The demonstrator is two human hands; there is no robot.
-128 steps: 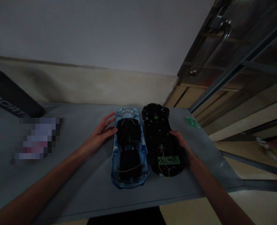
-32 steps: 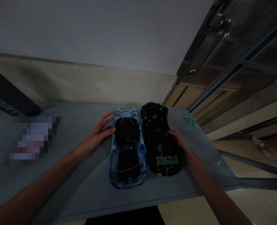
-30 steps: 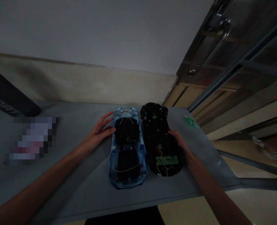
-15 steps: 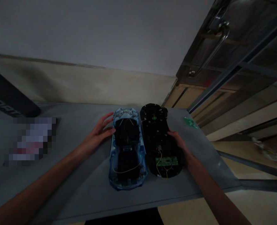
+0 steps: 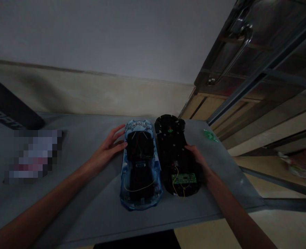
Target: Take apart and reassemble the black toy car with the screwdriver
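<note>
Blue car shell (image 5: 141,165) lies at the near middle, open side up, just left of the black chassis (image 5: 172,148). The left hand (image 5: 112,142), loosely spread, touches the shell's left side; I can't tell whether the right hand (image 5: 198,158), at the chassis's right side, grips it.

The view has shifted slightly, and the dark lettered object (image 5: 13,105) shows less at left.

Toy-car parts: blue body shell (image 5: 140,166), 1; black chassis (image 5: 171,148), 1.
Rectangular green circuit board (image 5: 184,178), 1; hands (image 5: 108,145), 2; desk (image 5: 98,211), 1; green plastic packet (image 5: 210,135), 1; black lettered object (image 5: 13,107), 1; pixelated item (image 5: 36,155), 1; metal door handle (image 5: 235,58), 1.
</note>
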